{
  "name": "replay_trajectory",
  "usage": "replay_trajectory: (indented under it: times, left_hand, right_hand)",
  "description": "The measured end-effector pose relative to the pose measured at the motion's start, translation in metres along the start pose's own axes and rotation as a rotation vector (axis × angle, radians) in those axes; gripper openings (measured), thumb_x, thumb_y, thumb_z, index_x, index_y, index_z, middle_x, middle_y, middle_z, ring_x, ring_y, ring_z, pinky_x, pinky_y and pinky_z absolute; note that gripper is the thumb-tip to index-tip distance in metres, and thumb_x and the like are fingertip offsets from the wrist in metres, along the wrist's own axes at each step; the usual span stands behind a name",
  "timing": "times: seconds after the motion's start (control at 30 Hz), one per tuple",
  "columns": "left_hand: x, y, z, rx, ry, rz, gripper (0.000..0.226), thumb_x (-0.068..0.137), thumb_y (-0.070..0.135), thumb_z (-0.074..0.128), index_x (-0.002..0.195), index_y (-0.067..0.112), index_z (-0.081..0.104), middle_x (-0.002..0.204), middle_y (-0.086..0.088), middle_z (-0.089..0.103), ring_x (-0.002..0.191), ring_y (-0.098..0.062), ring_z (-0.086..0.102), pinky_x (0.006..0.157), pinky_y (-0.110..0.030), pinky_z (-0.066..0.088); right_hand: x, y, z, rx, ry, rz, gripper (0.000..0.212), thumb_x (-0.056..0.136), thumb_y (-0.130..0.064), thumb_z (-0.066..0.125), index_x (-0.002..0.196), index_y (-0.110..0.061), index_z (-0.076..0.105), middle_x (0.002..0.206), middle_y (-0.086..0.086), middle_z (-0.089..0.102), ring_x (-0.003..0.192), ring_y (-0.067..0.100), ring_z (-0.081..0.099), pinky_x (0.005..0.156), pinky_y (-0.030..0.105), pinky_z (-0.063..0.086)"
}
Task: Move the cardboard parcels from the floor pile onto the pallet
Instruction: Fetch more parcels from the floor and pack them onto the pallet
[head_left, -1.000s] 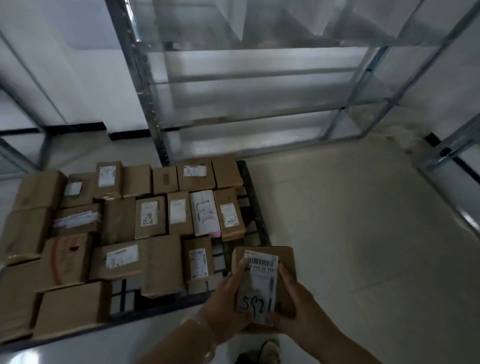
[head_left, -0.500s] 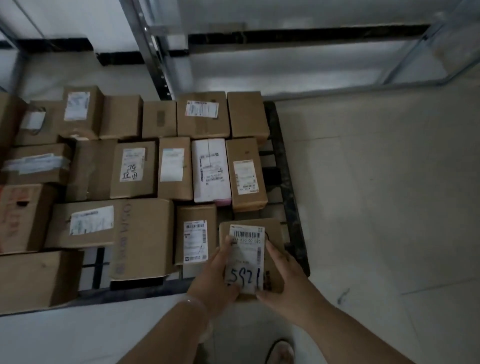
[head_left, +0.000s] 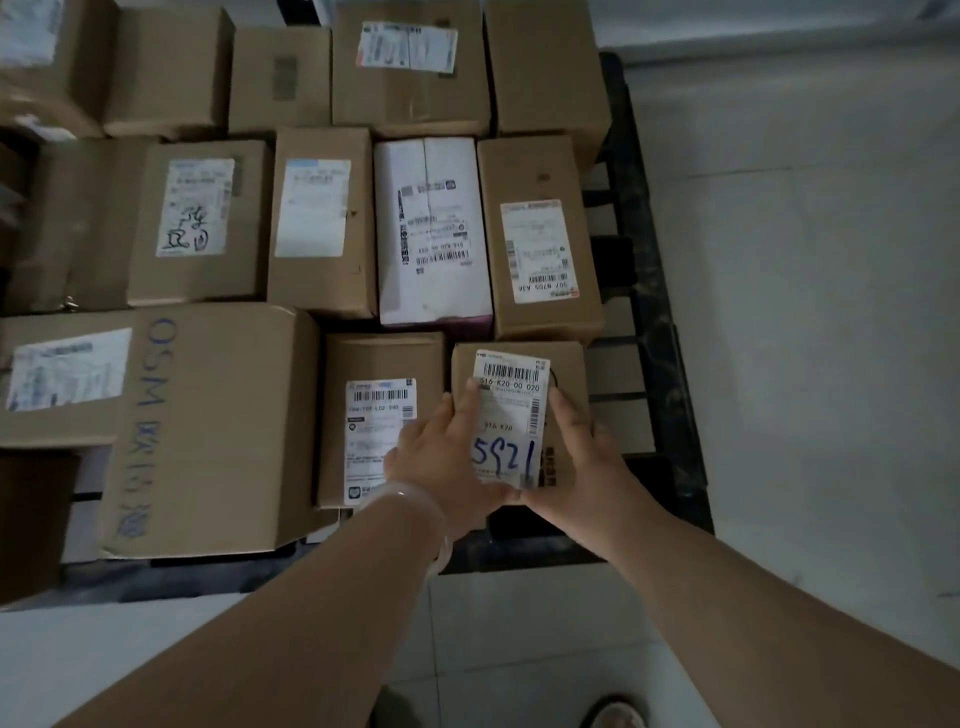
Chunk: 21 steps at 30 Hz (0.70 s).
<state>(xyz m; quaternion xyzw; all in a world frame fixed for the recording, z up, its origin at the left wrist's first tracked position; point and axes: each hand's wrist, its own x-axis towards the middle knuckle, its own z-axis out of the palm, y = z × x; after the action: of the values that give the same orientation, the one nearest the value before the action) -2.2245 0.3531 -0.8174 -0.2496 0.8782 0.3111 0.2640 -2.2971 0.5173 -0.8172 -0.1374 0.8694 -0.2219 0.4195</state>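
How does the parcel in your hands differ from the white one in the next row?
The held parcel is brown cardboard with 5921 handwritten on its label; the white parcel carries only print. The left hand and right hand hold the held parcel; the white parcel lies untouched and looks longer. Both face label-up, with barcodes.

1 head view looks steeply down, close over the pallet (head_left: 670, 364) and floor (head_left: 810, 312).

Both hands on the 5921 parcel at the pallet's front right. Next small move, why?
Likely set the parcel down flat and release: left hand and right hand grip its near end over the pallet, right of a labelled box.
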Motion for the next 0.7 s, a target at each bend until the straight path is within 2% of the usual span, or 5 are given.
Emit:
replay_trajectory:
  times: [0.07,0.2,0.37,0.5,0.7]
  left_hand:
    - [0.006,-0.003,0.007,0.039,0.051,0.008,0.121,0.074,0.065,0.068,0.143,0.048,-0.030,0.164,0.013,-0.003,0.149,-0.023,0.004,0.117,-0.052,0.014]
    - [0.009,-0.010,0.014,0.030,0.146,0.053,0.118,0.071,0.073,0.062,0.139,0.053,-0.033,0.164,0.016,-0.004,0.149,-0.016,-0.003,0.118,-0.050,0.006]
    - [0.010,-0.009,0.003,0.172,0.102,0.029,0.118,0.073,0.080,0.056,0.139,0.048,-0.036,0.163,0.015,-0.014,0.150,-0.018,-0.008,0.119,-0.047,-0.002]
    - [0.006,0.002,-0.022,0.292,0.070,0.057,0.118,0.071,0.085,0.052,0.139,0.048,-0.036,0.158,0.011,-0.030,0.149,-0.023,-0.014,0.118,-0.051,-0.006]
    - [-0.011,0.065,-0.086,0.435,0.157,0.184,0.115,0.079,0.074,0.056,0.130,0.050,-0.044,0.154,0.009,-0.040,0.149,-0.024,-0.020,0.117,-0.052,-0.010]
  right_hand:
    - [0.011,0.002,0.007,0.025,0.030,-0.008,0.109,0.082,-0.052,0.071,0.137,-0.068,-0.022,0.162,-0.004,-0.006,0.146,0.028,0.027,0.113,0.050,0.038]
    - [0.018,0.006,0.011,0.035,0.105,-0.069,0.108,0.084,-0.051,0.068,0.132,-0.072,-0.026,0.161,-0.008,-0.008,0.146,0.026,0.026,0.114,0.050,0.037]
    - [0.013,0.000,0.002,-0.059,0.041,-0.063,0.108,0.083,-0.057,0.066,0.119,-0.075,-0.035,0.160,-0.011,-0.019,0.151,0.027,0.010,0.115,0.051,0.033]
    - [-0.003,-0.004,-0.025,-0.161,0.071,-0.075,0.107,0.080,-0.067,0.061,0.128,-0.070,-0.034,0.161,-0.016,-0.021,0.152,0.024,0.004,0.112,0.050,0.034]
    - [-0.049,-0.011,-0.091,-0.426,0.278,-0.095,0.105,0.076,-0.085,0.043,0.147,-0.048,-0.026,0.165,-0.003,-0.016,0.153,0.021,-0.009,0.122,0.051,0.002]
